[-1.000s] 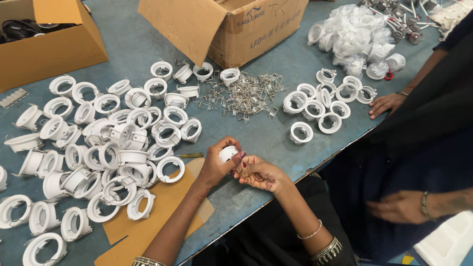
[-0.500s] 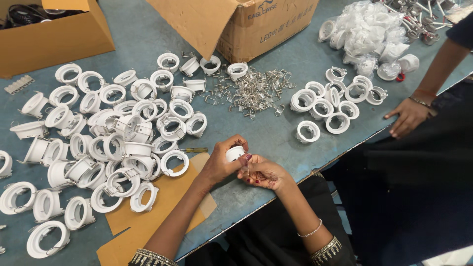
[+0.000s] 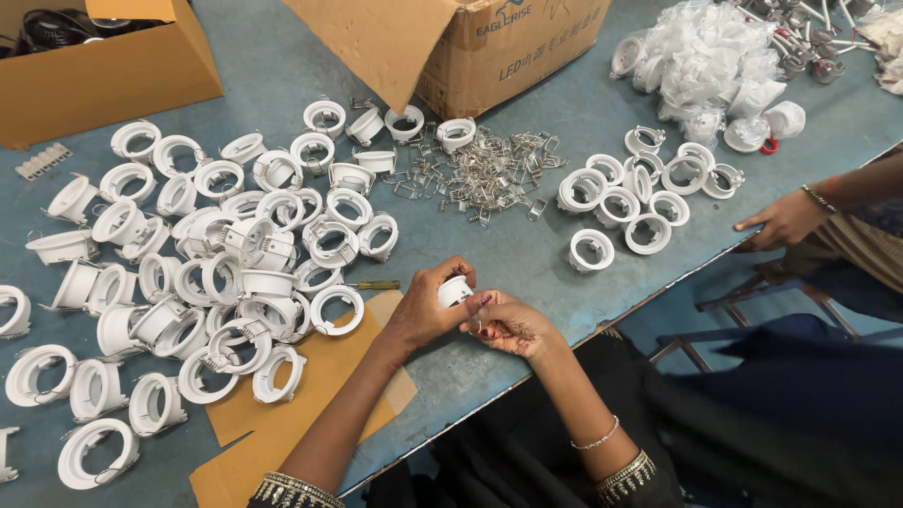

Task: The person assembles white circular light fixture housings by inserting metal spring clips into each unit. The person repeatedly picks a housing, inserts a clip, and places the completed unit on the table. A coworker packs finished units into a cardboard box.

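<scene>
At the far left an open cardboard box (image 3: 103,71) sits against the table's top edge with dark parts inside (too shadowed to tell what kind). Below it a broad heap of white ring housings (image 3: 202,273) covers most of the left half of the blue table (image 3: 527,259), leaving only narrow bare strips between the rings. A flat cardboard sheet (image 3: 282,414) lies under the heap's near edge and reaches the table's front edge.

Just right of the heap, near the front edge, the left hand (image 3: 423,310) pinches a small white ring housing (image 3: 455,290) between thumb and curled fingers. The right hand (image 3: 508,325) touches it from the right, fingertips pressed together at its side.

Beyond the hands lies a bare patch, then a pile of metal spring clips (image 3: 480,169) in front of a second, tipped cardboard box (image 3: 470,42); its contents are hidden. Further right stand a small group of rings (image 3: 640,188), bagged parts (image 3: 705,56), and another person's hand (image 3: 785,221) at the table's right edge.
</scene>
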